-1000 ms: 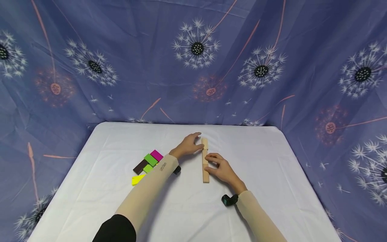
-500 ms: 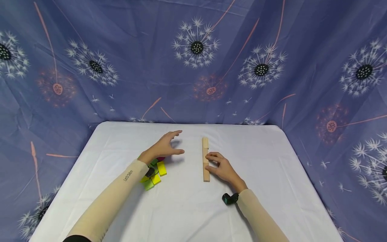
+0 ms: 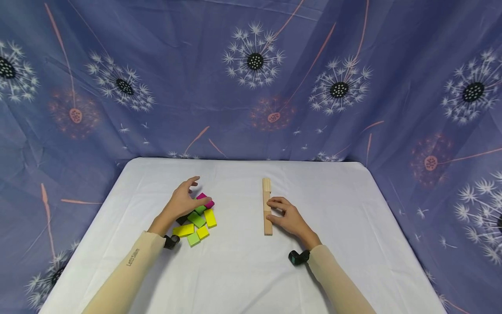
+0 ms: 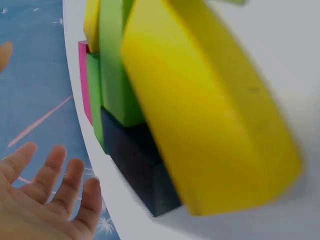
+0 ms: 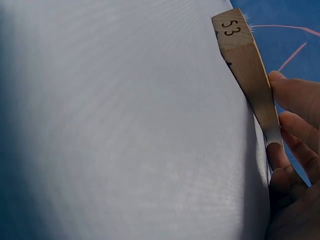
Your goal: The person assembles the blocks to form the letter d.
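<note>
In the head view my left hand [image 3: 181, 203] is above the far left side of a loose pile of coloured wooden blocks, fingers spread and nothing held. The pile has a magenta block [image 3: 210, 204], yellow blocks [image 3: 210, 218], green blocks [image 3: 196, 219] and a dark block [image 4: 135, 160], some lying on others. A row of plain wooden blocks [image 3: 268, 226] runs away from me, with a short raised piece at its far end. My right hand [image 3: 291, 219] rests fingertips and thumb against the row's right side. The near end bears the number 53 in the right wrist view.
A white cloth [image 3: 235, 279] covers the table. Behind and beside it hangs a blue dandelion-print curtain [image 3: 196, 87]. A small black camera sits on each wrist, the left one [image 3: 171, 241] close beside the pile.
My left hand has moved left from the far end of the wooden row to the coloured pile, letting go of the row. The right hand has stayed against it.
</note>
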A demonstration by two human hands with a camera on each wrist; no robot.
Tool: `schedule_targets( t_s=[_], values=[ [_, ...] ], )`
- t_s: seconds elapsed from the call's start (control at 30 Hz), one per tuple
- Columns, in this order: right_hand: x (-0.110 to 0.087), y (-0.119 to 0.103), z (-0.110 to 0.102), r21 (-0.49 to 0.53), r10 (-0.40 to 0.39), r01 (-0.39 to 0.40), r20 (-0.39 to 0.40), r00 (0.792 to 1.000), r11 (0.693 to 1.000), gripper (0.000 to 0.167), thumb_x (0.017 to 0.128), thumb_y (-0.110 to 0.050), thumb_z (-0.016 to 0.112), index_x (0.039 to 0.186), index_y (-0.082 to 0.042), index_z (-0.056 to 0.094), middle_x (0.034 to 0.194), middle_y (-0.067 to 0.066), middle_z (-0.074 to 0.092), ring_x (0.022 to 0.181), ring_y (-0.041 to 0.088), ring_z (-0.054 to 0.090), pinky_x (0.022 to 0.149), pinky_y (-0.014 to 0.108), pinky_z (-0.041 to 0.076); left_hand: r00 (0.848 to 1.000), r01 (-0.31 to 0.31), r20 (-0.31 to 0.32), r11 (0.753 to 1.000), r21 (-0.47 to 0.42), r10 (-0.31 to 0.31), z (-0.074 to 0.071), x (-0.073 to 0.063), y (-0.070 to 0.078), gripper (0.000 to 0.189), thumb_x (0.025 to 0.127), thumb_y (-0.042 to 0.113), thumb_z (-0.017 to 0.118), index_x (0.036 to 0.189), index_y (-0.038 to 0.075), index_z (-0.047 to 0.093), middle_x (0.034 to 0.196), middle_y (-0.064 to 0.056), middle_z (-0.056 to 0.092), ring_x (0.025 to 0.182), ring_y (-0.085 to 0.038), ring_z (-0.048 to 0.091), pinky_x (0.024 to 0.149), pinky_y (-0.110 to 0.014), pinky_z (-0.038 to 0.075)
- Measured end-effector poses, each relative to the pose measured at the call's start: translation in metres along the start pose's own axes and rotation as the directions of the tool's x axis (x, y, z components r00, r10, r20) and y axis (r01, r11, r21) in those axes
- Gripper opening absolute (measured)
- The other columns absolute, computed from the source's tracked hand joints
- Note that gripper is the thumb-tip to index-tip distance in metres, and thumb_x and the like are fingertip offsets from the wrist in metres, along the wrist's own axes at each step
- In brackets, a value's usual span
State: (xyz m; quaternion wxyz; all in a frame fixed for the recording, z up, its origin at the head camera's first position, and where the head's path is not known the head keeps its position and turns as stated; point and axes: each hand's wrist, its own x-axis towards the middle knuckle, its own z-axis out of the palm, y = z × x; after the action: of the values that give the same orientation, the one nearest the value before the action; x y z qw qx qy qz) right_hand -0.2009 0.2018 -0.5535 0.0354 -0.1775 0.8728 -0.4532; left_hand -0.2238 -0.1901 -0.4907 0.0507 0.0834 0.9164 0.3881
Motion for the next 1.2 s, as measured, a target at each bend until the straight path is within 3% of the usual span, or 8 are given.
schedule_targets(
  t_s=[0.3, 0.5, 0.73, 0.93, 1.2],
  values=[
    [0.002, -0.004, -0.002, -0.026, -0.003, 0.004, 0.014, 1.000, 1.000, 0.051, 0.092, -0.029, 0.080, 0.138, -0.012, 0.067, 0.145, 0.003, 0.057, 0.129, 0.025, 0.057, 0.091, 0.036, 0.049, 0.993, 0.107, -0.057, 0.994, 0.027, -0.105, 0.006, -0.022, -0.009, 0.091, 0.088, 0.051, 0.076, 0.156, 0.005, 0.037, 0.147, -0.026, 0.049, 0.131, -0.044, 0.051, 0.108, -0.061, 0.044],
    [0.002, -0.002, -0.002, -0.026, -0.022, 0.022, 0.007, 1.000, 0.999, 0.051, 0.091, -0.028, 0.080, 0.137, -0.010, 0.067, 0.144, 0.004, 0.057, 0.128, 0.026, 0.058, 0.090, 0.035, 0.050, 0.988, 0.148, -0.048, 0.987, 0.060, -0.145, 0.016, -0.020, -0.007, 0.089, 0.088, 0.055, 0.074, 0.155, 0.008, 0.040, 0.145, -0.023, 0.053, 0.130, -0.042, 0.050, 0.109, -0.066, 0.037],
    [0.002, -0.001, -0.001, -0.025, -0.017, 0.017, 0.009, 1.000, 1.000, 0.050, 0.091, -0.027, 0.080, 0.136, -0.011, 0.067, 0.144, 0.003, 0.058, 0.127, 0.025, 0.058, 0.088, 0.032, 0.049, 0.982, 0.180, -0.069, 0.981, 0.070, -0.176, 0.025, -0.015, -0.003, 0.080, 0.088, 0.049, 0.075, 0.150, 0.007, 0.048, 0.141, -0.024, 0.055, 0.126, -0.042, 0.051, 0.104, -0.066, 0.032],
    [0.001, 0.000, -0.001, -0.021, -0.021, 0.021, 0.004, 1.000, 1.000, 0.049, 0.091, -0.027, 0.080, 0.136, -0.011, 0.068, 0.144, 0.004, 0.058, 0.127, 0.025, 0.058, 0.087, 0.033, 0.049, 0.973, 0.221, -0.087, 0.970, 0.104, -0.213, 0.029, -0.011, -0.001, 0.074, 0.087, 0.045, 0.078, 0.145, 0.005, 0.054, 0.143, -0.027, 0.054, 0.126, -0.045, 0.048, 0.101, -0.062, 0.034],
    [0.000, 0.002, 0.000, -0.024, -0.027, 0.027, -0.010, 1.000, 0.999, 0.049, 0.090, -0.027, 0.081, 0.134, -0.011, 0.069, 0.142, 0.003, 0.059, 0.125, 0.024, 0.059, 0.086, 0.030, 0.049, 0.968, 0.246, -0.091, 0.953, 0.175, -0.233, 0.032, -0.006, 0.000, 0.072, 0.085, 0.045, 0.079, 0.140, 0.004, 0.058, 0.131, -0.025, 0.061, 0.118, -0.044, 0.052, 0.093, -0.057, 0.037]
  ],
)
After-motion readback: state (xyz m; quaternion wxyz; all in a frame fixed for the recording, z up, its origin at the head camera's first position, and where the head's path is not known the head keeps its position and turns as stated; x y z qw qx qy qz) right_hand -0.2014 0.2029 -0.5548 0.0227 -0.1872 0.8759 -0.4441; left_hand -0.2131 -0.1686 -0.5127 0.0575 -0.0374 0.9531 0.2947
